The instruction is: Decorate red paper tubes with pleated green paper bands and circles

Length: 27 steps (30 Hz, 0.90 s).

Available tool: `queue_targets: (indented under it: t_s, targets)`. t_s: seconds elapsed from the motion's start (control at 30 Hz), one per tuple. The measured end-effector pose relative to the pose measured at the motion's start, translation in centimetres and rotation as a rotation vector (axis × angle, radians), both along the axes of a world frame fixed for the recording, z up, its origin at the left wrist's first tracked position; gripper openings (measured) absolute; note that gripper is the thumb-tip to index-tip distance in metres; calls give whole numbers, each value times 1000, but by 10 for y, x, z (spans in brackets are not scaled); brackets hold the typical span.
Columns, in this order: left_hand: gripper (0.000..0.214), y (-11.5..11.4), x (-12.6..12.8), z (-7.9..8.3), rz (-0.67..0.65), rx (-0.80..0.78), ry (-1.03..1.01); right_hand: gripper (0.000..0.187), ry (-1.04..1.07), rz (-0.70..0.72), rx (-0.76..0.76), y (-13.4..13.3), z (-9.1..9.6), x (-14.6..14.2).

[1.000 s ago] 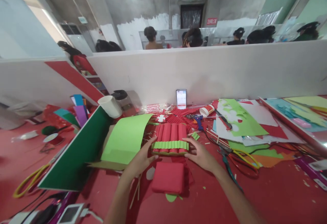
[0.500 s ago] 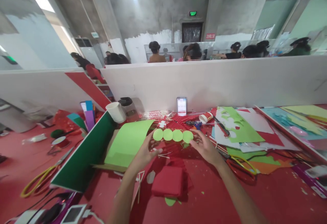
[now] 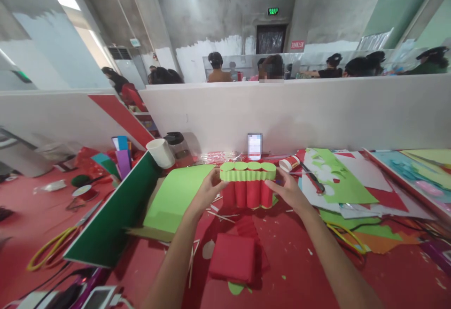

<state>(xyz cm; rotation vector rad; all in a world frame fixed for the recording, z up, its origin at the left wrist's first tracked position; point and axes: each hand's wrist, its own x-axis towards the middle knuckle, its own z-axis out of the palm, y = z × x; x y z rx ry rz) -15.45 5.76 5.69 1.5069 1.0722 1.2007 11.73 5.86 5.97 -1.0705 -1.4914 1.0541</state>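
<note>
Holding a row of red paper tubes [image 3: 247, 192] upright between both hands, just above the red worktop [image 3: 299, 262], in front of the white partition [image 3: 317, 112]. Capping the four tubes: green paper discs and a scalloped green band [image 3: 247, 173] wrapping the top edge. Pressing in from the left end with the left hand [image 3: 207, 191], fingers curled against the outermost tube and band; pressing from the right end with the right hand [image 3: 287, 192], fingers likewise clamped on the side of the row. Both hands closed on the piece, thumbs toward the near face.

Judging by the look: very light, hollow, thin rolled paper, so crushing easily under a hard squeeze; probably glued tube to tube, so likely parting at the seams if twisted or bent. Best gripping at the two ends, as now, with flat gentle pressure, or supporting from beneath; avoiding the green caps, which seem flimsy and liable to dent.

Lying nearby: a folded red paper block [image 3: 232, 257] just below the hands, a light green sheet [image 3: 174, 196] to the left beside a dark green board [image 3: 112, 224], a white paper cup [image 3: 160, 153], a phone [image 3: 254, 144] propped against the partition, cut green and red paper scraps [image 3: 334, 177] to the right, yellow-handled scissors [image 3: 52, 248] far left.
</note>
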Motion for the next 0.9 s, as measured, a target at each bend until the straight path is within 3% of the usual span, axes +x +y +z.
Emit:
queue_targets:
  t_s: [0.13,0.27,0.37,0.5,0.57,0.67,0.77,0.9]
  targets:
    - [55,12,7,14,31,-101,63,66,222,66,-164,-7,3,-3]
    - [54,26,12,17,20,-192,205,76,340,32,-336,-14,-16,-7]
    - [57,30,10,12,-30,-286,250,78,437,-50,-324,-19,-37,-9]
    - [77,23,3,-1,-153,-470,221,76,529,-168,-337,-32,-56,-14]
    - [81,19,1,-7,-127,-520,205,73,533,-157,-378,-42,-61,-15]
    - [81,18,-2,-16,-60,-582,229,70,422,-60,-465,-57,-63,-8]
    - [85,23,-5,-24,-86,-660,259,58,150,62,-467,-66,-57,9]
    - [80,35,-8,-25,-160,-637,293,54,-243,11,-351,-61,-44,34]
